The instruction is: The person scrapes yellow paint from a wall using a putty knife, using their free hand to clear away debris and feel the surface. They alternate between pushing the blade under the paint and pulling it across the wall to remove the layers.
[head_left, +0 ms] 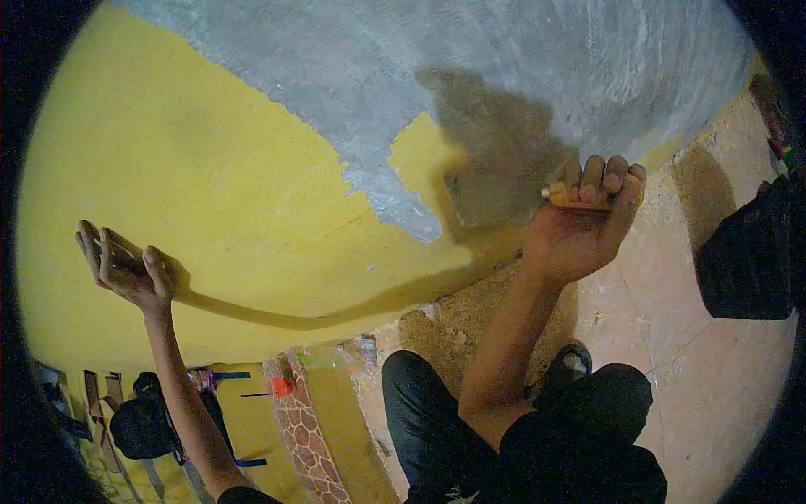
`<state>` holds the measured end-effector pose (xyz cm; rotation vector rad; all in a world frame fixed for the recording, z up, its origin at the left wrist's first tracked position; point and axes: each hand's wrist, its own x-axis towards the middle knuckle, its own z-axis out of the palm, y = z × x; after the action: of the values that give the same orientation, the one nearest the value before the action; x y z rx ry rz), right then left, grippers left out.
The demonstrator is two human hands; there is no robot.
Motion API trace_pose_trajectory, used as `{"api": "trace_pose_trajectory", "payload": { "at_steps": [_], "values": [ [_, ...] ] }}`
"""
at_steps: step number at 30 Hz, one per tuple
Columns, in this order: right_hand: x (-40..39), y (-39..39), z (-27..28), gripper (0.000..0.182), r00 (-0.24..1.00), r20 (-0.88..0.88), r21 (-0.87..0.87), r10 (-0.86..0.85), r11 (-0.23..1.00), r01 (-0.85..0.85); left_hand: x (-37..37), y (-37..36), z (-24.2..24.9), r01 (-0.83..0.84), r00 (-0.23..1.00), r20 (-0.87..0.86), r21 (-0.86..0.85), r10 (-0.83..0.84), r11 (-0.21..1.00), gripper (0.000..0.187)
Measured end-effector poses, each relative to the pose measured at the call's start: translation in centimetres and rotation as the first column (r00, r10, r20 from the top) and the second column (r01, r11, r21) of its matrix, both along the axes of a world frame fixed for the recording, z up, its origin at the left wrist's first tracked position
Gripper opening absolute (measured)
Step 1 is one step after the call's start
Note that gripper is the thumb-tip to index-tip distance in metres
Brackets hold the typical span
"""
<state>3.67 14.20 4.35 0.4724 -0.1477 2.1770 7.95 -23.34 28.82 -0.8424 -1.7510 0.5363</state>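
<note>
On the right, my right hand is closed round a yellow-handled tool with a metal tip at its left end; its blade, if any, is hard to make out. My left hand is raised at the far left, near the yellow wall, with fingers apart and slightly curled. Nothing clear shows in it. Above, grey patches with ragged edges meet the yellow paint. The shadow of my right hand falls across the grey part.
Crumbs of debris lie along the wall's foot on the pale floor. A black object stands at the right. Lower left are a giraffe-patterned strip, a red item and dark bags. My bent knees are below.
</note>
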Motion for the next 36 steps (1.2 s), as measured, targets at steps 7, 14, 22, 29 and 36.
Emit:
{"api": "trace_pose_trajectory", "payload": {
  "at_steps": [7, 14, 22, 29, 36],
  "values": [
    [0.8, 0.6, 1.2, 0.04, 0.923, -0.303, -0.086, 0.236, 0.958, -0.274, 0.1, -0.3, -0.1, -0.033, 0.999, -0.005, 0.04, 0.033, 0.999, 0.056],
    [3.2, -2.2, 4.1, 0.037, 0.961, -0.256, -0.292, 0.102, 0.94, -0.177, 0.0, -0.8, -0.2, -0.037, 0.999, -0.008, 0.025, 0.037, 0.999, 0.057],
    [4.5, -4.7, 4.0, 0.033, 0.992, -0.083, -0.246, 0.091, 0.963, -0.109, 0.1, -0.7, -0.2, -0.034, 0.999, 0.016, 0.053, 0.033, 0.998, 0.057],
    [3.7, -5.3, 4.7, 0.036, 0.986, -0.131, -0.079, 0.103, 0.99, -0.114, 0.1, -0.5, -0.1, -0.028, 0.999, 0.019, 0.071, 0.027, 0.997, 0.057],
    [5.9, -3.7, 3.4, 0.038, 0.998, -0.061, -0.027, 0.035, 0.999, -0.037, 0.4, -0.4, 0.0, -0.042, 0.999, 0.031, 0.041, 0.041, 0.998, 0.057]
  ]
}}
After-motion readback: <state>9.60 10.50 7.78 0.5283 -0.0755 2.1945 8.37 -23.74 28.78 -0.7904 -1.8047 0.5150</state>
